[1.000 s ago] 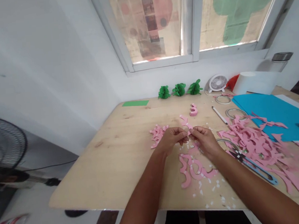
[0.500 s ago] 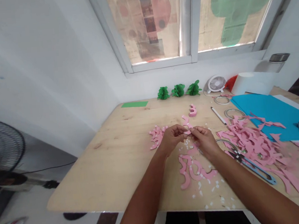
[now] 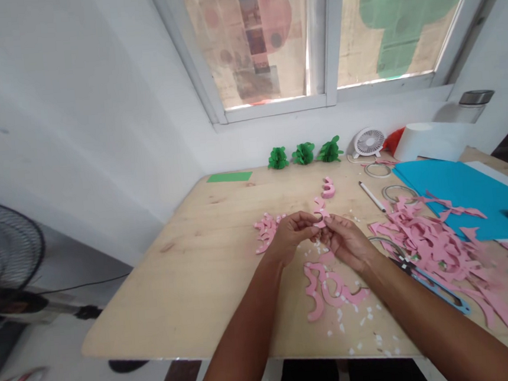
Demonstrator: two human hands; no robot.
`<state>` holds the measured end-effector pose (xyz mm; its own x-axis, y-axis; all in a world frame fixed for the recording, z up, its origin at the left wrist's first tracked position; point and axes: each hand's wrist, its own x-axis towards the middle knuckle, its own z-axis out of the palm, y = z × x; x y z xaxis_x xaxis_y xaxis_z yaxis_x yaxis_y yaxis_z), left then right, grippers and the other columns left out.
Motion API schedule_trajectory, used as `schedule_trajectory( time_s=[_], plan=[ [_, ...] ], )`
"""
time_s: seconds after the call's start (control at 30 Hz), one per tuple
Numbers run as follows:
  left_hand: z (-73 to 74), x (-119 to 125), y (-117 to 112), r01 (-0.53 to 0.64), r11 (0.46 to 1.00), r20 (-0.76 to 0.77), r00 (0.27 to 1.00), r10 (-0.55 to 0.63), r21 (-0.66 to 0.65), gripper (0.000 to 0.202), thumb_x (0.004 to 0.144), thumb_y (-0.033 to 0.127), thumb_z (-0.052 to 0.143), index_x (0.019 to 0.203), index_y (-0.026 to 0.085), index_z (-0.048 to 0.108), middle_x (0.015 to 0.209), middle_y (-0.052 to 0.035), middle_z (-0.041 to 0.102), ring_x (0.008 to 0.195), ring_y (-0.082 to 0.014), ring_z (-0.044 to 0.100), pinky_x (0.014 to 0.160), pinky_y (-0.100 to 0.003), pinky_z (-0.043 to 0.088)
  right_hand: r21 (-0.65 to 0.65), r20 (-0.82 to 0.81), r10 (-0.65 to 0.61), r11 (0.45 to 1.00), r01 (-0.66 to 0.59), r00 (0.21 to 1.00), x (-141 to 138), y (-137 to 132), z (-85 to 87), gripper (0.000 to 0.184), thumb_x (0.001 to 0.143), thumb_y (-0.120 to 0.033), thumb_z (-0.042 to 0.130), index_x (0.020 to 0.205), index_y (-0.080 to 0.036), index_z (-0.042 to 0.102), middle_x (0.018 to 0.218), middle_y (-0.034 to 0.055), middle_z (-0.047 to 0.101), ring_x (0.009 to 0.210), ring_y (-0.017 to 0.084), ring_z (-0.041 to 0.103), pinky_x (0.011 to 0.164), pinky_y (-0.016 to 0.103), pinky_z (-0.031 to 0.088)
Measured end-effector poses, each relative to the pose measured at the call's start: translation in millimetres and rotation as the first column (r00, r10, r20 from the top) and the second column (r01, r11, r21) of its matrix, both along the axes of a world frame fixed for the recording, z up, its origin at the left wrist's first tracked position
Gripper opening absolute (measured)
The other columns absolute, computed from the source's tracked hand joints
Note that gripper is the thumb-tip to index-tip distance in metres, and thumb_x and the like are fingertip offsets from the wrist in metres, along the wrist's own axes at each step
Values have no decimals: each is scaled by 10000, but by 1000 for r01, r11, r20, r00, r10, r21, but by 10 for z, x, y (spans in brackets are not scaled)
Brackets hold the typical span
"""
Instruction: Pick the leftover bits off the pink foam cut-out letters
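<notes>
Over the middle of the table, my left hand (image 3: pixel 299 229) and my right hand (image 3: pixel 345 239) are close together, fingertips pinched on a wavy pink paper cutout (image 3: pixel 321 213). The cutout stands up from between the fingers, its curved top pointing toward the wall. Left of my left hand lies a pile of pink cutouts (image 3: pixel 265 232) with white bits on them. Several curved pink cutouts (image 3: pixel 316 303) lie below my hands, nearer the front edge. Beyond my hands sits a small pink stack (image 3: pixel 328 188).
Pink scraps (image 3: pixel 436 240), blue-handled scissors (image 3: pixel 443 291) and blue sheets (image 3: pixel 435 180) are on the right. A marker (image 3: pixel 372 197) and tape rolls (image 3: pixel 400 193) lie nearby. Green paper figures (image 3: pixel 303 153) and a small fan (image 3: pixel 368 142) line the wall. White bits are scattered in front.
The pink cutout has tilted and shifted slightly right and lower between my fingers. My right hand has turned a little, showing more of the palm side.
</notes>
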<state>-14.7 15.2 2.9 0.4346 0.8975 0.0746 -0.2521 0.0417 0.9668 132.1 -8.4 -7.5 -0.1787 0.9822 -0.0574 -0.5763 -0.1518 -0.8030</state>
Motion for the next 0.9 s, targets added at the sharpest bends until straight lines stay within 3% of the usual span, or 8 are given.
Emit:
schedule_trajectory(
  time_s=[0.23, 0.67, 0.9],
  plan=[
    [21, -10, -6, -2, 1000, 3, 1000, 2, 28, 301, 601, 242, 751, 860, 128, 650, 808, -52, 641, 653, -111, 561, 579, -232, 457, 24, 31, -48, 999, 47, 998, 5, 13, -18, 211, 646, -330, 737, 690, -185, 591, 562, -34, 548, 484, 80, 463, 499, 217, 370],
    [-8, -16, 11, -49, 997, -88, 995, 54, 65, 292, 607, 283, 736, 840, 129, 650, 687, -20, 618, 607, -104, 551, 587, -236, 452, 94, 312, -239, 971, 221, 920, -3, 12, -26, 246, 616, -366, 733, 602, -165, 593, 522, -21, 566, 459, 86, 430, 444, 214, 281],
    [-47, 11, 24, -87, 994, -85, 992, 93, 67, 229, 633, 286, 716, 771, 125, 630, 672, -19, 627, 588, -101, 552, 580, -236, 449, 157, 355, -265, 962, 223, 896, -15, 14, -47, 248, 639, -372, 708, 585, -170, 575, 506, -34, 540, 456, 86, 419, 444, 214, 281]
  ],
)
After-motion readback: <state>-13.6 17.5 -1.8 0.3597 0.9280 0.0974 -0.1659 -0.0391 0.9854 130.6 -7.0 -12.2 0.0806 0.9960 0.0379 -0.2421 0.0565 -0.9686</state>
